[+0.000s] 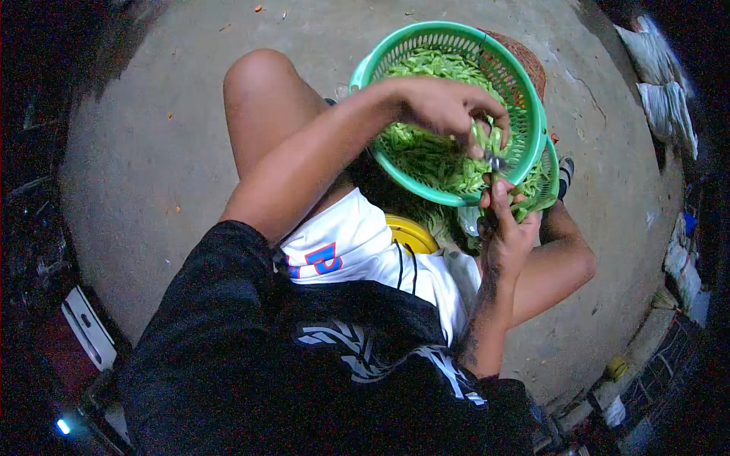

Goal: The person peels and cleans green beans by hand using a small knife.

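My left hand (449, 110) reaches across a green plastic colander (365, 72), its fingers curled around a few green vegetable pieces (487, 137). Below it, at the colander's near right rim, my right hand (511, 235) is closed with the thumb raised. A small metal blade (496, 162) sticks up from this hand and meets the green pieces; motion blurs it, and its handle is hidden by the fingers. Green pods (536, 204) show beside the right hand's fingers. Cut light-green vegetable pieces (437, 64) fill much of the colander.
A second green basket (551, 163) with more greens sits partly under the colander. Behind is a brown woven-looking round object (525, 61). A yellow round item (411, 234) lies between my legs. White sacks (669, 114) stand at the right edge of the concrete floor (167, 137).
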Motion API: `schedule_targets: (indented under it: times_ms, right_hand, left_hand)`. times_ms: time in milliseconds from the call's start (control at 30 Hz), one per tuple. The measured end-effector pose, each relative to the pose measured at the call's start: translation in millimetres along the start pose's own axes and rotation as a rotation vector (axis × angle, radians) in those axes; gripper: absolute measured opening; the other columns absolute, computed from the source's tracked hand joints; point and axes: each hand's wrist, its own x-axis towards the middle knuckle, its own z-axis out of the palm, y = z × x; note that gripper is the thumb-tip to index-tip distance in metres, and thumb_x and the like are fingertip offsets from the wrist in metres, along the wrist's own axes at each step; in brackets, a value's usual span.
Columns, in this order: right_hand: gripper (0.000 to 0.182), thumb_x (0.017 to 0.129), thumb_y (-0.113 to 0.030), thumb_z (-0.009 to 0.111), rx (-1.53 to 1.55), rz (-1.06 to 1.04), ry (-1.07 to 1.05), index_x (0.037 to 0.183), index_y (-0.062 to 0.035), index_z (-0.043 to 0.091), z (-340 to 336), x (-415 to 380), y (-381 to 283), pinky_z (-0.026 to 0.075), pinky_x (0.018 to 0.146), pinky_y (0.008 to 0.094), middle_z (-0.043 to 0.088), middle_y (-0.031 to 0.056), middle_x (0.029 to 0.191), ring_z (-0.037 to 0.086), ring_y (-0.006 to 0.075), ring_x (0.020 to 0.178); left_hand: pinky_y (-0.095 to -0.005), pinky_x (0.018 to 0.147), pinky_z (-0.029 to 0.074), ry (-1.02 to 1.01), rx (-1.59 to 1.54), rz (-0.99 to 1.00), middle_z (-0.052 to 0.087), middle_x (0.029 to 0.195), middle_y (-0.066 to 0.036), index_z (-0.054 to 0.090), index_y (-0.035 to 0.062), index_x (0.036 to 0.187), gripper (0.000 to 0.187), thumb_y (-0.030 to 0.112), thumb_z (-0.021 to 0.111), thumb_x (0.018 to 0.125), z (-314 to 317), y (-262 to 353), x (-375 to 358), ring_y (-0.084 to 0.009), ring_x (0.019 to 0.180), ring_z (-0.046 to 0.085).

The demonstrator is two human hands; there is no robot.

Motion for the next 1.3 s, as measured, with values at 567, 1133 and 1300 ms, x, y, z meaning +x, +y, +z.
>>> schedule_targets:
  times_ms: [567, 1133, 1300]
  right_hand:
    - [0.019, 0.098, -0.021, 0.070, -0.010, 0.009, 0.036, 0.101, -0.0028, 0.070, 9.4, 2.6, -3.4, 0.032, 0.046, 0.0187, 0.068, 0.0002, 0.078, 0.048, 0.0025, 0.052]
    - [0.024, 0.101, -0.024, 0.065, 0.307, 0.201, -0.076, 0.111, -0.0013, 0.065, -0.4, 0.9, 2.2, 0.029, 0.042, 0.0188, 0.069, 0.0058, 0.085, 0.038, 0.0029, 0.047]
    - [0.027, 0.102, -0.024, 0.065, 0.333, 0.162, -0.060, 0.114, 0.0006, 0.064, 3.4, -0.1, 2.0, 0.029, 0.043, 0.0187, 0.065, 0.0024, 0.083, 0.039, 0.0024, 0.050]
  left_hand:
    - [-0.0350, 0.101, 0.044, 0.154, 0.107, 0.001, 0.067, 0.117, -0.005, 0.065, 0.0035, 0.120, 0.042, 0.012, 0.079, 0.081, -25.7, -13.4, -5.2, -0.0182, 0.112, 0.058]
    - [-0.0333, 0.096, 0.046, 0.058, 0.091, -0.018, 0.066, 0.109, -0.005, 0.064, 0.0025, 0.121, 0.043, 0.015, 0.080, 0.083, -0.1, 4.0, -2.1, -0.0173, 0.105, 0.059]
    - [-0.0317, 0.086, 0.049, 0.126, 0.015, 0.019, 0.065, 0.100, -0.002, 0.062, 0.0032, 0.118, 0.041, 0.008, 0.077, 0.080, -6.6, -5.4, -1.3, -0.0123, 0.096, 0.058]
